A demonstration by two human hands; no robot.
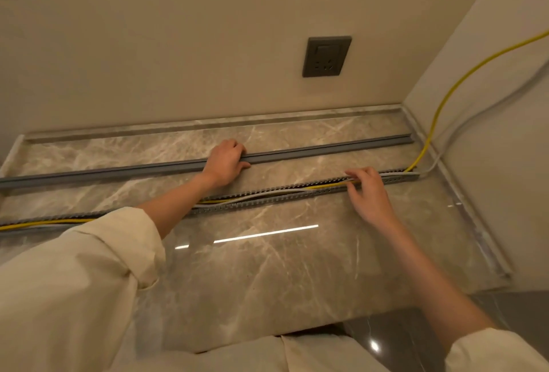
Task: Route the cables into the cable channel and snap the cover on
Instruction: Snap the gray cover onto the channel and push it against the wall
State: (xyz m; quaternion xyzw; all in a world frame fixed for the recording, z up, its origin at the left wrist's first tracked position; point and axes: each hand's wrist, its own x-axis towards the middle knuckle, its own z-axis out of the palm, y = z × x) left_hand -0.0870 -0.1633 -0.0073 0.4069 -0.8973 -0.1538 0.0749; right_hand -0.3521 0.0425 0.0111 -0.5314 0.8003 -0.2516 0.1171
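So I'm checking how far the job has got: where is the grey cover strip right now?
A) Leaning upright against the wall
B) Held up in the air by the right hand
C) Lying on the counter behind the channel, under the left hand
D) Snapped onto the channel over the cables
C: the cover strip lies flat on the counter behind the open channel, with the left hand gripping it.
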